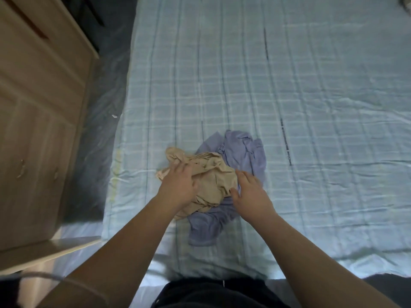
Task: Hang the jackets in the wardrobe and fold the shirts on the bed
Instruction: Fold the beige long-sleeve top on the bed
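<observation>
A crumpled beige shirt [213, 174] lies on top of a crumpled lavender-blue shirt [242, 150] near the front of the bed [311, 107]. My left hand [178, 185] rests on the left side of the beige shirt, fingers curled into its fabric. My right hand [251, 192] sits at the beige shirt's right edge, fingers apart, thumb touching the cloth where both shirts meet. The lavender shirt spreads out behind and below the beige one.
A light wooden wardrobe or cabinet [37, 121] stands left of the bed across a narrow dark gap [97, 130]. The bed carries a pale blue checked sheet. A dark object [404, 3] shows at the far right corner.
</observation>
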A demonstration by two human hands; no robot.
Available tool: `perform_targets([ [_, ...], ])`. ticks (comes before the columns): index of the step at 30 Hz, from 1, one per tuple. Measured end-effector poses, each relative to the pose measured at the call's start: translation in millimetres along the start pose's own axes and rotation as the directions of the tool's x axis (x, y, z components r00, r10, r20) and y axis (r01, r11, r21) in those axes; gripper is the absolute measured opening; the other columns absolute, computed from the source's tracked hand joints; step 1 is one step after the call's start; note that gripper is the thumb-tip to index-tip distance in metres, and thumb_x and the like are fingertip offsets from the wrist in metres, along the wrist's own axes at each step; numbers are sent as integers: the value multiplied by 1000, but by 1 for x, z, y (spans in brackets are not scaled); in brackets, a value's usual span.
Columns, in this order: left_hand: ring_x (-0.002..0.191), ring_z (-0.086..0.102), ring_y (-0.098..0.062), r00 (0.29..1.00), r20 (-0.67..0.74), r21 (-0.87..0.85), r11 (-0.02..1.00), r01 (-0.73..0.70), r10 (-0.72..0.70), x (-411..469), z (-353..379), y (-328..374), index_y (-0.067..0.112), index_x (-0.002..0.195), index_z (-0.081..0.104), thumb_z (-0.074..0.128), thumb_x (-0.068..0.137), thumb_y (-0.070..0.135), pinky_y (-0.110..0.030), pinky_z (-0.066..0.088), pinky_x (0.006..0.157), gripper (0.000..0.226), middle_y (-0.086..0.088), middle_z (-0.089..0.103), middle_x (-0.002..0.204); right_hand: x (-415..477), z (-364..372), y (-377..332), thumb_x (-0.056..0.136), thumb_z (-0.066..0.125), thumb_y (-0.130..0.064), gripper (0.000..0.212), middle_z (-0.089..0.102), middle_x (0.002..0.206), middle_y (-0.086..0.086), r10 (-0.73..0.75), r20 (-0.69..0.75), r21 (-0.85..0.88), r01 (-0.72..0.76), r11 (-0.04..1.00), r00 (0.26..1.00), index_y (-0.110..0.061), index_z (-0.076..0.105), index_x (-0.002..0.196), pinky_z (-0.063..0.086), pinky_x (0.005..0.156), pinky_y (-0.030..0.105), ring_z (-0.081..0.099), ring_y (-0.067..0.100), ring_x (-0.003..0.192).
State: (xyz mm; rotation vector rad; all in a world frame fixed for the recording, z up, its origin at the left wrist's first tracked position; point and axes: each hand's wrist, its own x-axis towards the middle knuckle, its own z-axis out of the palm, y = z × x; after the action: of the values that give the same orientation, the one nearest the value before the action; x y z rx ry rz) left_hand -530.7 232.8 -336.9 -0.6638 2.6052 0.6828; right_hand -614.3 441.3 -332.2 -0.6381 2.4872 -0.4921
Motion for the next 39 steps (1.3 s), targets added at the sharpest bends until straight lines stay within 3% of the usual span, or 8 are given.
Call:
perform_targets([
  [11, 140, 38, -35, 979, 189, -131, 986, 105, -79, 116, 99, -40, 16, 142, 52, 20, 84, 53, -47, 22, 119, 76, -14, 47, 148, 147, 74, 79, 90, 46, -36, 53, 59, 129, 10, -17, 342, 39, 4, 999, 940, -18, 47, 140, 49, 95, 45, 58, 32, 115],
  [16, 131, 42, -33, 957, 169, -169, 949, 266, -238, 132, 103, -45, 25, 140, 46, 55, 86, 32, -49, 39, 109, 56, -12, 40, 144, 189, 105, 81, 80, 30, -55, 70, 54, 134, 7, 28, 375, -1, -30, 1000, 927, -25, 37, 143, 44, 103, 49, 51, 29, 124],
  [22, 106, 56, -19, 942, 179, -362, 871, 332, -285, 137, 88, -52, 18, 125, 55, 50, 84, 26, -39, 47, 94, 42, 1, 58, 116, 188, 127, 63, 90, 47, -21, 15, 65, 102, 9, 152, 412, 3, -168, 986, 898, -18, 58, 101, 50, 79, 36, 60, 27, 91],
  [27, 83, 56, -4, 967, 11, -495, 839, 226, -254, 110, 54, -55, 22, 109, 58, 45, 97, 20, -15, 40, 70, 18, 7, 61, 92, 154, 80, 37, 80, 43, -22, 25, 42, 64, 2, 91, 68, 321, -108, 941, 994, -24, 35, 56, 30, 63, 33, 47, 21, 70],
  [30, 74, 52, 3, 975, -93, -512, 850, 125, -200, 91, 18, -50, 22, 98, 59, 52, 98, 18, -5, 35, 63, 7, 13, 57, 84, 124, 33, 13, 93, 49, -11, 15, 59, 79, 10, 116, 72, 539, -137, 831, 991, -7, 58, 82, 42, 63, 25, 53, 10, 70],
  [32, 66, 51, 7, 973, -169, -529, 847, 48, -160, 73, -10, -41, 23, 89, 59, 58, 96, 20, -7, 35, 58, 7, 12, 57, 76, 103, 3, -1, 96, 50, -10, 14, 64, 90, -2, 104, 33, 631, -102, 769, 994, -13, 63, 101, 43, 67, 8, 55, -8, 75],
  [34, 58, 50, 6, 961, -235, -549, 835, -9, -144, 54, -36, -30, 26, 82, 58, 61, 94, 21, -9, 35, 54, 13, 12, 56, 69, 84, -21, -10, 96, 52, -17, 25, 68, 106, -7, 94, -47, 684, -37, 729, 994, -18, 64, 118, 47, 81, 11, 59, -9, 90],
  [39, 61, 50, 3, 934, -352, -550, 821, -150, -65, 2, -90, 9, 20, 77, 60, 62, 92, 21, -12, 34, 58, 15, 8, 55, 72, 23, -85, -34, 98, 51, -11, 26, 68, 107, -13, 14, -224, 720, 156, 676, 974, -28, 65, 112, 48, 87, 15, 62, -5, 99],
])
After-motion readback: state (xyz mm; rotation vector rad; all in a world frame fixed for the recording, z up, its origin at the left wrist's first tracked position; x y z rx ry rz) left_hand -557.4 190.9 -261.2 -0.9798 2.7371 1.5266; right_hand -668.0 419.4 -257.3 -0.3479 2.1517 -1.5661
